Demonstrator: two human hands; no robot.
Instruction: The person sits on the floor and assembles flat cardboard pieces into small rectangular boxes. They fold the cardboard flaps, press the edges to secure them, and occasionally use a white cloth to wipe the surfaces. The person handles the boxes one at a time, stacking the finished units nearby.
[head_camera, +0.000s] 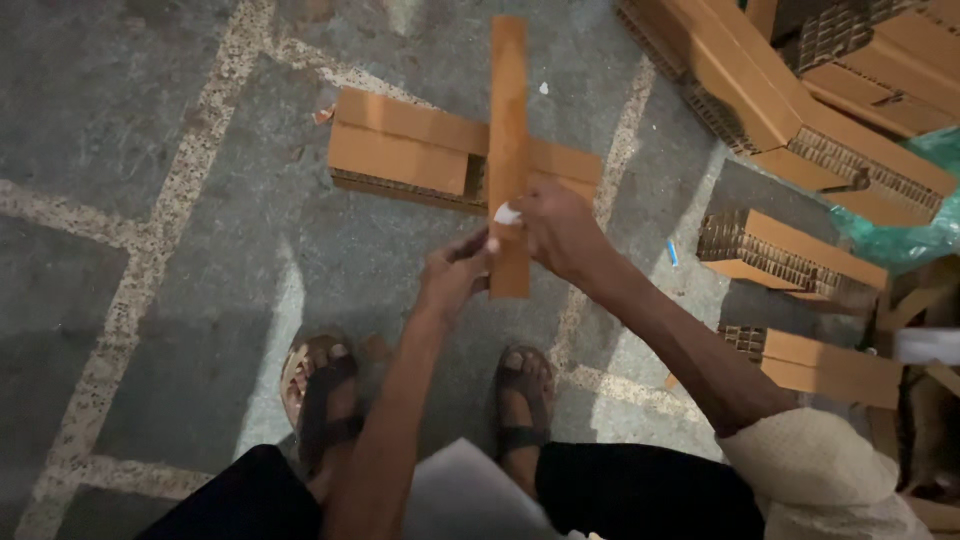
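Left hand and right hand fingers clamp a long cardboard strip.

Floor: dark grey stone slabs with pale speckled terrazzo joints, dimly lit. Upper right: stacked honeycomb cardboard blocks; two more blocks lie below. Crumpled green plastic sheet sits at the right edge.

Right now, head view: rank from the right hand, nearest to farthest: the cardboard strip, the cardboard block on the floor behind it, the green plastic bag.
1. cardboard strip: held upright in the right hand, in contact.
2. cardboard block: on the floor just beyond the hand, lying across behind the strip.
3. green plastic bag: far right edge, beside the stacked cardboard.
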